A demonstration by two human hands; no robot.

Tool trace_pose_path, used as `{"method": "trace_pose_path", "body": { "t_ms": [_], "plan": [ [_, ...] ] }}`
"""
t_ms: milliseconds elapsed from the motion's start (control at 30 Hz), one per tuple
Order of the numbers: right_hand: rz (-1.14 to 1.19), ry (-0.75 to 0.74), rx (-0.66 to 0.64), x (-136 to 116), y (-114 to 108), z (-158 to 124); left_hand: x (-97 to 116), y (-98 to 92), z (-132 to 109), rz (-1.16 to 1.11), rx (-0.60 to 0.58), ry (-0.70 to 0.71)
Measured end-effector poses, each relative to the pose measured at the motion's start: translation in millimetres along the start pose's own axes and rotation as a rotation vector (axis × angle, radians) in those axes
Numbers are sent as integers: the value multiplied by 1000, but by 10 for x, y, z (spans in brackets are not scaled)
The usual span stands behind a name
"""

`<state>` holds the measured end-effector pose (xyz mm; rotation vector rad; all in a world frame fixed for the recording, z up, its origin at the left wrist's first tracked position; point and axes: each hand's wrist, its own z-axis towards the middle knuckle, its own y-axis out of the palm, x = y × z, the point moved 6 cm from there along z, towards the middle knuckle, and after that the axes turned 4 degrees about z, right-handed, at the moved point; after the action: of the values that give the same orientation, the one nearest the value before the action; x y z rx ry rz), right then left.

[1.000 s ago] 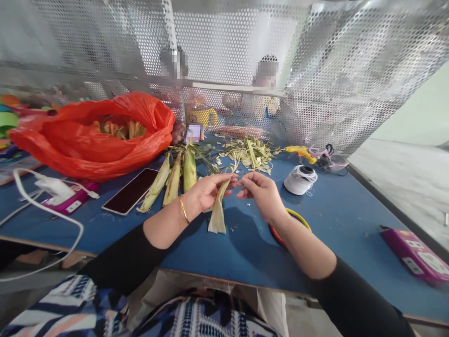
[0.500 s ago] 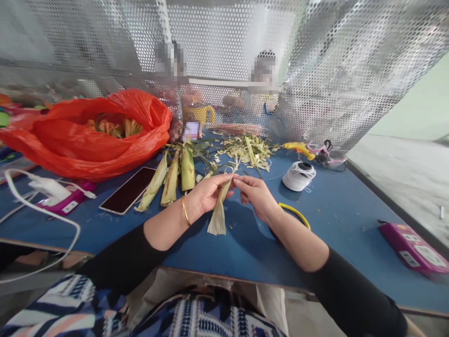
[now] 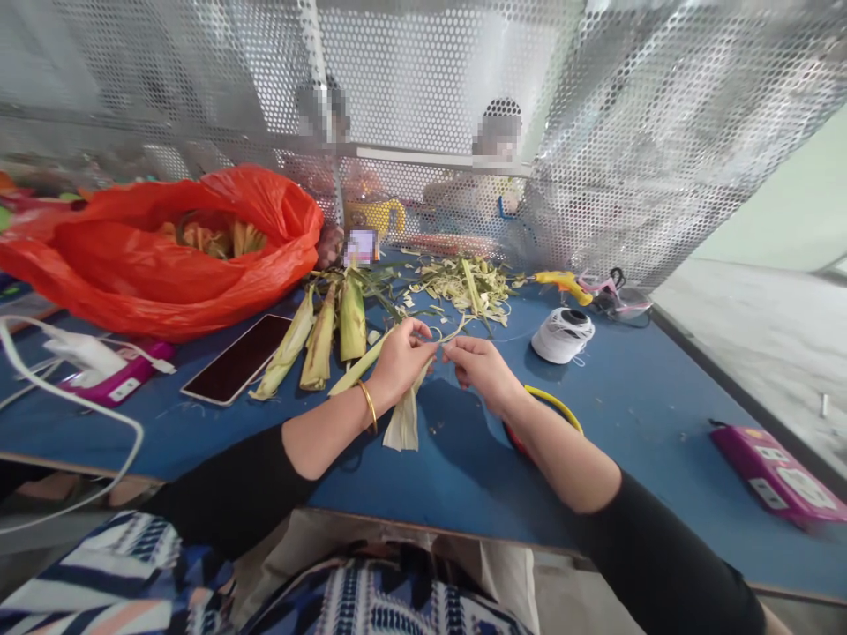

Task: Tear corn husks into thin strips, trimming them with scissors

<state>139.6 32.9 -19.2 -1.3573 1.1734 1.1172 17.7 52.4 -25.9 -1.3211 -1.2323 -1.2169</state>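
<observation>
Cream husk [image 3: 402, 425] — broad end jutting below left grip [image 3: 403, 360].

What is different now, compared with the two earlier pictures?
The left hand has turned over and now covers the middle of the husk strip, which earlier lay visible across its fingers. Whether anything was newly gripped or released is too small to tell. The right hand stayed close by; the thread spool, phone and red bag have not moved.

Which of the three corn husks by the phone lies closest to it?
The leftmost corn husk, slanting beside the smartphone; the middle one and right one lie farther off, toward the left hand.
</observation>
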Motion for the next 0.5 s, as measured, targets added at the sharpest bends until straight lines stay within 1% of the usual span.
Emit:
{"method": "trace_pose_path", "body": {
  "t_ms": [67,167,233,367,500],
  "plan": [
    [96,59,-16,-1,4,-9,3,25,17,51,-61,72],
    [177,138,-36,-4,6,-25,1,61,21,112,-130,126],
    [213,158,-33,-6,8,-34,1,67,18,137,-131,130],
    [240,152,-35,-4,38,-45,-2,72,16,149,-112,113],
    [255,159,-28,7,48,-49,-16,89,23,130,-134,135]
  ]
}}
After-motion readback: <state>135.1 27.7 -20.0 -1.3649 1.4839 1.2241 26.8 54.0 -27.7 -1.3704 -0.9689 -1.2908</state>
